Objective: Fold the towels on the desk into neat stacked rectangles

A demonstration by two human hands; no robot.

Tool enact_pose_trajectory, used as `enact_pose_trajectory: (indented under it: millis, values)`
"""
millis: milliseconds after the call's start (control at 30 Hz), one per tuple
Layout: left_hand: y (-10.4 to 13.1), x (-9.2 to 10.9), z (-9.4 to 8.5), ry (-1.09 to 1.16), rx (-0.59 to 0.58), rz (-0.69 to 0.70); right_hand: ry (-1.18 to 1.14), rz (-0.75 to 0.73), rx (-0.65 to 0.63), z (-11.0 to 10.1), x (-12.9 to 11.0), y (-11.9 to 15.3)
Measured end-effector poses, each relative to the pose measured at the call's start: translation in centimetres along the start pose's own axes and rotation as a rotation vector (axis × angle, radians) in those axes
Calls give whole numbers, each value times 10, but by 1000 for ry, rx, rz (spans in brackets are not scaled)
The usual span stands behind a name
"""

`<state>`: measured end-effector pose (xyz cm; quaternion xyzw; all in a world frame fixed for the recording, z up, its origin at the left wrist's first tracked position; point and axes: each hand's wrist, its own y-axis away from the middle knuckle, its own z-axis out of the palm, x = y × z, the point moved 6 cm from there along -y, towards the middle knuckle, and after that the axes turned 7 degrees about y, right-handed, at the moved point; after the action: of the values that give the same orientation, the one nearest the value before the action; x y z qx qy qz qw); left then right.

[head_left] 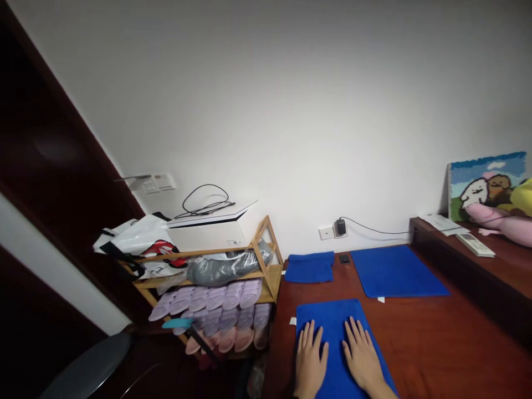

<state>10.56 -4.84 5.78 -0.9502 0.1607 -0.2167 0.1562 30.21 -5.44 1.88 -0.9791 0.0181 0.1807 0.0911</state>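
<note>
Both palms lie flat on a blue cloth (332, 321) spread at the near side of the reddish-brown desk. My left hand (311, 357) rests on the cloth's left side, fingers stretched out and pointing away from me. On its right side is my right hand (363, 357), also flat with fingers slightly apart. A white tag (293, 321) sticks out from the cloth's left edge. Behind it lies a smaller, folded blue cloth (310, 268). To the right of that, another blue cloth (398, 271) is laid out flat. The near end of the cloth under my hands is cut off by the frame.
Left of the desk (436, 338) stands a wooden rack (268, 266) with several slippers (216, 296) and a white box (211, 233). A plugged-in charger (341, 226) trails a black cable rightward. The raised shelf holds a remote (475, 244), a pink plush toy (505, 221) and a dog picture (486, 185).
</note>
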Motion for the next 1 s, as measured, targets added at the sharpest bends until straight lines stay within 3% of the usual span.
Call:
enact_pose_trajectory:
  millis: [133,400,467,567,667,767,833,933,1000]
  values:
    - [23,-3,20,-40,-153,-39,53,9,-116,14,-1,15]
    - [9,-5,29,-97,-208,-139,14,-110,-166,-5,12,-22]
    - [-5,-1,27,-122,-161,-142,-5,-158,-180,-5,14,-28]
    - [-40,10,23,-126,-94,-25,-20,-212,-210,-3,17,-32]
    - [-76,11,27,-85,-162,87,-37,-282,-240,-2,18,-36]
    - [-90,-8,34,-104,-233,-6,-61,-365,-282,-7,21,-46]
    - [-84,-21,35,-139,-223,-104,-82,-427,-309,-14,22,-56]
    - [-57,-32,32,-198,-164,-222,-95,-502,-335,-24,14,-68]
    - [-32,-37,27,-255,-118,-301,-56,-446,-299,-25,7,-68]
